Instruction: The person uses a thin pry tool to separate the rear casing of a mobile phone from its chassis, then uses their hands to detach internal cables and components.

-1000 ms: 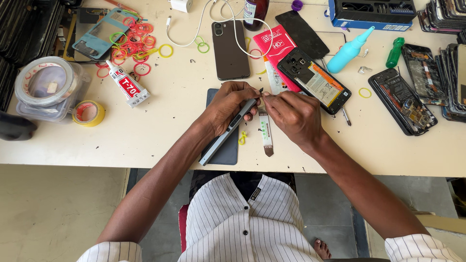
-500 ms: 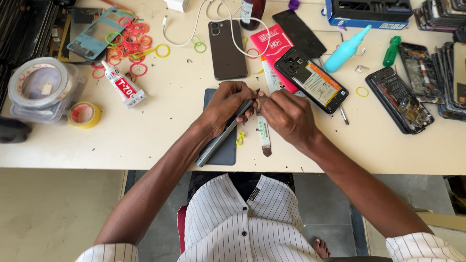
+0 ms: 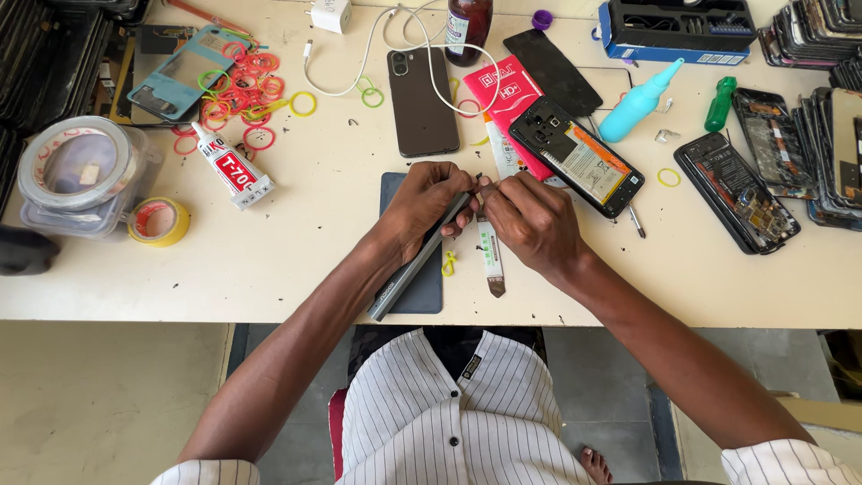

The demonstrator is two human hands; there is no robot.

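My left hand (image 3: 424, 205) grips a grey phone (image 3: 409, 274) held on edge, tilted over a dark blue mat (image 3: 418, 289) on the table. My right hand (image 3: 530, 220) meets it at the phone's upper end, fingertips pinched there on something too small to make out. A thin flat pry tool (image 3: 490, 259) with a white label lies on the table just under my right hand. A small yellow rubber band (image 3: 448, 263) lies beside it.
An opened phone (image 3: 576, 166) with its battery showing lies behind my right hand. Also on the white table (image 3: 296, 260): a dark phone (image 3: 421, 101), a glue tube (image 3: 231, 167), several coloured rubber bands (image 3: 242, 85), tape rolls (image 3: 159, 221), a teal bottle (image 3: 638, 101), phone frames (image 3: 740, 193).
Both hands and the grey phone stay in the same place on the mat; only the fingers shift slightly at the phone's upper end.
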